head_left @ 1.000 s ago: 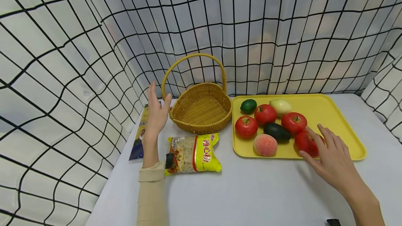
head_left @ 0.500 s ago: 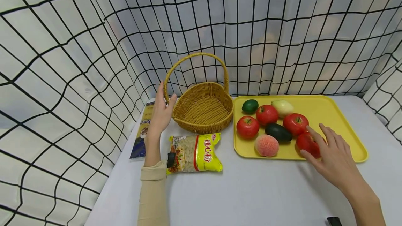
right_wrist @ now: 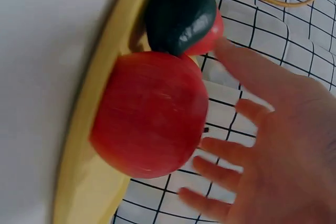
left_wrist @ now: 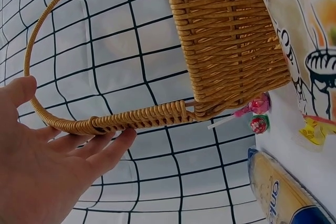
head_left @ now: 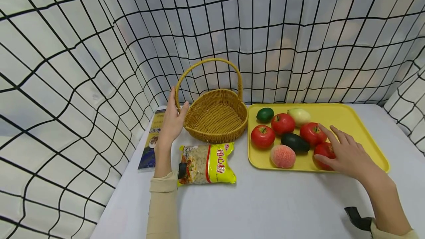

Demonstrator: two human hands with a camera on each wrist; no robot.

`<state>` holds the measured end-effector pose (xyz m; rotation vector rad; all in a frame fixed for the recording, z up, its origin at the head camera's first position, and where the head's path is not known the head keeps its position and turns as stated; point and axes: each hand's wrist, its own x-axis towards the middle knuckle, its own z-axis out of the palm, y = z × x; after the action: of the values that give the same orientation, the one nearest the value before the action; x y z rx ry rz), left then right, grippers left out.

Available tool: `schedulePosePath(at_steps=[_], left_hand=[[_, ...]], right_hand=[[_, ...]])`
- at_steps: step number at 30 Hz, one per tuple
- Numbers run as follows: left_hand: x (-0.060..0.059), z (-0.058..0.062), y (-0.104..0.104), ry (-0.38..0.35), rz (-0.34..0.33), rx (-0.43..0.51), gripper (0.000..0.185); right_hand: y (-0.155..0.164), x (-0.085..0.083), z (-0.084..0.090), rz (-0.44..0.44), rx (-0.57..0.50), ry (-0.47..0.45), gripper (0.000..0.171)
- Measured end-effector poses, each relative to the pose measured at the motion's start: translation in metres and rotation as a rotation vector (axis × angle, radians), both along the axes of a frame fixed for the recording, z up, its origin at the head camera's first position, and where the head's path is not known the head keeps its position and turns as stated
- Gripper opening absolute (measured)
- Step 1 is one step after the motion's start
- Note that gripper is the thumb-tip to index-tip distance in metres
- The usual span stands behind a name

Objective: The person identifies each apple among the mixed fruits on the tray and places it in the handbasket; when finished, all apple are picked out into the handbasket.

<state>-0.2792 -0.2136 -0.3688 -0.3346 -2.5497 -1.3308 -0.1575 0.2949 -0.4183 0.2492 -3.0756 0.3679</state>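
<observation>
Looks like the reach-and-grab stage: the right hand (head_left: 345, 154) is over the front right corner of the yellow tray (head_left: 358, 121), fingers spread and pretty much straight, closing in on the red apple (head_left: 323, 150) that sits nearest the tray's front rim. From the right wrist camera the apple (right_wrist: 152, 114) fills the space just in front of the palm, thumb (right_wrist: 252, 72) passing above it on the avocado side and the other fingers (right_wrist: 220, 174) fanned out on the other side, but nothing is curled round it yet. I can't tell for sure whether skin touches the fruit; I'd say it's just beside it. The left hand (head_left: 172, 121) stands edge-up against the left side of the wicker basket (head_left: 216, 117), fingers straight, and in the left wrist view the fingertips (left_wrist: 113, 142) rest along the base of the basket handle (left_wrist: 131, 121) without gripping it, more like steadying. My guess for the next move: the right hand has to wrap thumb and fingers round the apple and lift it clear of the dark avocado (head_left: 294, 142) and the other apple (head_left: 312, 132) right next to it, without nudging them. The basket is well apart to the left, beyond 6 other fruits, with a yellow noodle packet (head_left: 206, 163) lying in front of it.
</observation>
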Motion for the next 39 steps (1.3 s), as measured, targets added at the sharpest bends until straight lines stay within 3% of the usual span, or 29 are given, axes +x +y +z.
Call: schedulePosePath(at_steps=[9, 17, 30, 39], left_hand=[[0.0, -0.003, 0.001, 0.002, 0.004, -0.006, 0.076], [0.001, -0.002, 0.002, -0.005, 0.013, -0.012, 0.075], [0.004, 0.001, 0.002, -0.009, 0.018, -0.016, 0.077], [0.0, -0.001, 0.003, 0.005, 0.018, -0.033, 0.076]], right_hand=[[0.009, -0.02, 0.013, -0.036, -0.05, -0.369, 0.119], [0.007, -0.026, 0.013, -0.086, -0.129, -0.52, 0.129], [0.014, -0.03, 0.015, -0.059, -0.107, -0.53, 0.111], [0.018, -0.028, 0.016, -0.049, -0.133, -0.499, 0.095]])
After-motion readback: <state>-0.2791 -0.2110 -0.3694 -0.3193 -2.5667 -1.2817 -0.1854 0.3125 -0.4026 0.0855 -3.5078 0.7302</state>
